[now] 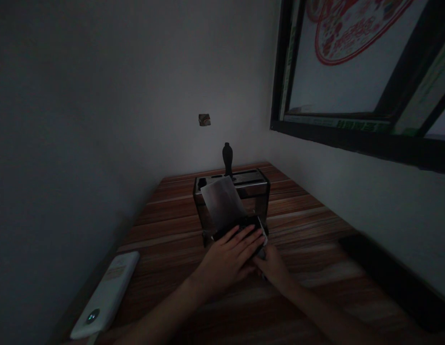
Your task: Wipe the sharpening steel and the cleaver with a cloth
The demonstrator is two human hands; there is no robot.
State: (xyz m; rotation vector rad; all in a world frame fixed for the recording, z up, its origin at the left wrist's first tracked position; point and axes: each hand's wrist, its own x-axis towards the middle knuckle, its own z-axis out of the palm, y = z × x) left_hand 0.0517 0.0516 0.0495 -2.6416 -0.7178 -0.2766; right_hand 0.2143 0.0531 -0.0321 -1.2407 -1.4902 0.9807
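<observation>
A cleaver [224, 201] with a broad grey blade tilts up and leftward in front of a knife rack [251, 178]. A dark cloth-like piece [222, 233] with a pale edge lies across the lower blade. My left hand [229, 254] presses onto this dark piece, its fingers close together and curving over it. Below and to the right, my right hand [273, 270] is closed around the handle end of the cleaver, most of which the hands hide. From the rack's top stands a black-handled tool [227, 158].
The striped wooden table [172, 215] runs back to the grey walls. A white power bank [107, 292] with a lit display lies at the left edge. Along the right edge is a long black object [391, 278]. A dark-framed window [330, 86] is on the right wall.
</observation>
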